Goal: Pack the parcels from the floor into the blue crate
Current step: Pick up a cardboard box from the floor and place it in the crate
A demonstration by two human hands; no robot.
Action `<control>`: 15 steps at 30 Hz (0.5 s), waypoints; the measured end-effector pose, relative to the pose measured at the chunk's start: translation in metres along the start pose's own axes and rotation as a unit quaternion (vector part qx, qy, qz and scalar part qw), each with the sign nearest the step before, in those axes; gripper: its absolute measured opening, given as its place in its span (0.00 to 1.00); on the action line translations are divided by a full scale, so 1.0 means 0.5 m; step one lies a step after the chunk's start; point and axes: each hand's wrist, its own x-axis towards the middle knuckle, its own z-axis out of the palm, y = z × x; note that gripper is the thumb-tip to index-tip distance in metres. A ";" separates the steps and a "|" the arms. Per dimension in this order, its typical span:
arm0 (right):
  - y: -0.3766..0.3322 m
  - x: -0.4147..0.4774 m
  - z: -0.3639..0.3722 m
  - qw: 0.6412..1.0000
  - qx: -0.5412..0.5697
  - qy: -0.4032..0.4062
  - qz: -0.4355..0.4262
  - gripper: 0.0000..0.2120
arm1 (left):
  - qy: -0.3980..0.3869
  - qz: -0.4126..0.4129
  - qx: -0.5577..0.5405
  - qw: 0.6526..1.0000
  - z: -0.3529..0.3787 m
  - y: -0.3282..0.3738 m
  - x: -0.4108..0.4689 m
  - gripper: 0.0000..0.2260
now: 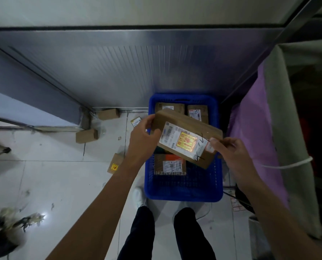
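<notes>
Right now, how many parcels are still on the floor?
4: one by the wall, one nearer, a small one beside the crate, one by the left forearm. Others may be hidden.

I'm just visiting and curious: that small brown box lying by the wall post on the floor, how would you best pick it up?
Take the small brown box from above, fingers across its two long sides. It lies flat on the tiles with its top bare, and it looks narrow enough for one hand. The post stands close behind it, so I'd come down from the open near side.

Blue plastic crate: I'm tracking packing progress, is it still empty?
No, the blue plastic crate already holds several brown cardboard parcels, below the larger labelled cardboard box held in both hands.
</notes>
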 end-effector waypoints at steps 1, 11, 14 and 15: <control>0.013 0.004 0.004 1.000 -0.012 -0.001 0.001 0.28 | -0.005 0.004 0.002 1.000 0.002 -0.003 0.014 0.22; 0.125 0.050 0.099 0.995 0.079 0.004 0.061 0.23 | -0.025 -0.051 -0.029 0.998 0.057 -0.101 0.117 0.20; 0.176 0.068 0.126 0.982 0.142 0.020 0.127 0.21 | -0.035 -0.161 -0.086 0.983 0.096 -0.155 0.091 0.24; 0.194 0.075 0.133 0.975 0.163 0.021 0.149 0.20 | -0.061 -0.192 -0.087 0.976 0.113 -0.173 0.080 0.29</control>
